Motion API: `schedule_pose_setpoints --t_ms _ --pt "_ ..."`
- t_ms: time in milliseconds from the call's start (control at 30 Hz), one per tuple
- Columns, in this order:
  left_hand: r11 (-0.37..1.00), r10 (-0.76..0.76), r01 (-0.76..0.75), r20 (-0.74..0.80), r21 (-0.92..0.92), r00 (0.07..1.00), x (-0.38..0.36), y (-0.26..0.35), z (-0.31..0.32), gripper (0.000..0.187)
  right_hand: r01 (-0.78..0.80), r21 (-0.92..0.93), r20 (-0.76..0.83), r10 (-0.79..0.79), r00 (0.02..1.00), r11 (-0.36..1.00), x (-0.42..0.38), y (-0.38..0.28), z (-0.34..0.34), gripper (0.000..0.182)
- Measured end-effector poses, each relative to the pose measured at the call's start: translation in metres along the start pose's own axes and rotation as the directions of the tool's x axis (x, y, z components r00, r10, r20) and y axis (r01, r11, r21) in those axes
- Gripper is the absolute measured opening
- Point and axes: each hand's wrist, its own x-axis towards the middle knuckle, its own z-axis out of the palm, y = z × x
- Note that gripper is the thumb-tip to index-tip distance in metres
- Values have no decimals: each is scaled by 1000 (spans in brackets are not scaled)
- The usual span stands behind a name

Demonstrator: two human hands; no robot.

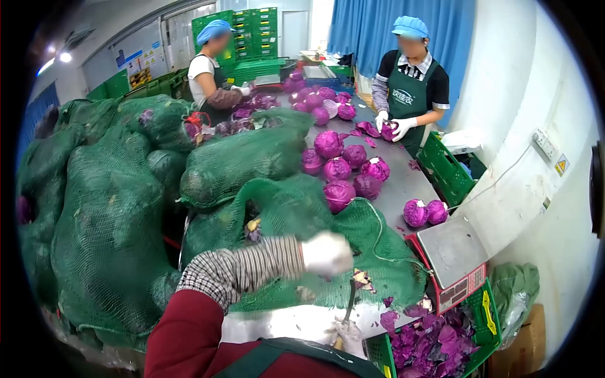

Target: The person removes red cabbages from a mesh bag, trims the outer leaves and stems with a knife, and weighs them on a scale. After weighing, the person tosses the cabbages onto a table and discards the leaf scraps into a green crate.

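My left hand (pixel 328 252), in a white glove with a striped sleeve cuff, is over the green mesh sack (pixel 287 208) in front of me. It is smeared by motion, so its fingers do not show clearly. Low in the view, close to my body, my gloved right hand (pixel 351 335) is closed round the handle of a knife (pixel 351 296), its dark blade pointing up. Bits of trimmed cabbage leaf (pixel 362 280) lie on the sack just beyond the blade. Several purple cabbages (pixel 340 194) rest on the grey table past the sack.
Stuffed mesh sacks (pixel 113 233) are piled at left. A red scale (pixel 450 252) stands at right, above a green crate (pixel 488 321) holding purple leaves (pixel 435 346). Across the table, one co-worker (pixel 413 88) holds a cabbage; another co-worker (pixel 211 79) stands farther left.
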Motion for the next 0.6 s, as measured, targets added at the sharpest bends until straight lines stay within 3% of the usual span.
schedule_pose_setpoints --t_ms 33,100,133,167,233,267,300,333,367,467,600 --pt "987 153 -148 81 -63 985 -7 6 31 19 -20 -46 -6 19 1000 999 1 -5 4 32" --pt "992 55 4 468 -123 882 -16 1 78 23 -30 -180 -59 20 998 983 -1 -21 16 32" --pt "996 -40 71 482 -48 875 -13 -17 81 24 -4 -246 -25 -2 1000 969 2 -12 5 32" --pt "998 -45 31 333 49 942 -9 -48 87 29 -9 -205 -45 0 999 979 1 -3 -3 31" --pt "933 -334 297 175 204 926 6 -83 59 42 -13 -122 -84 2 996 992 0 3 -9 31" --pt "858 -495 426 247 287 833 14 -98 43 49 -7 -138 -119 -9 993 990 2 13 -19 29" --pt "800 -555 433 237 416 798 10 -122 47 62 -12 -111 -139 -4 990 994 3 18 -25 29" --pt "714 -673 494 294 496 679 6 -143 54 75 -14 -83 -156 1 988 996 4 22 -30 29" --pt "731 -679 442 490 519 547 14 -150 43 81 -16 -53 -173 7 985 998 6 23 -30 30" --pt "759 -651 416 552 501 521 16 -135 58 76 27 4 -170 -26 985 1000 13 31 -31 32" --pt "809 -588 493 428 322 686 -6 -61 51 82 -1 17 -152 3 988 1000 6 -1 -10 32"
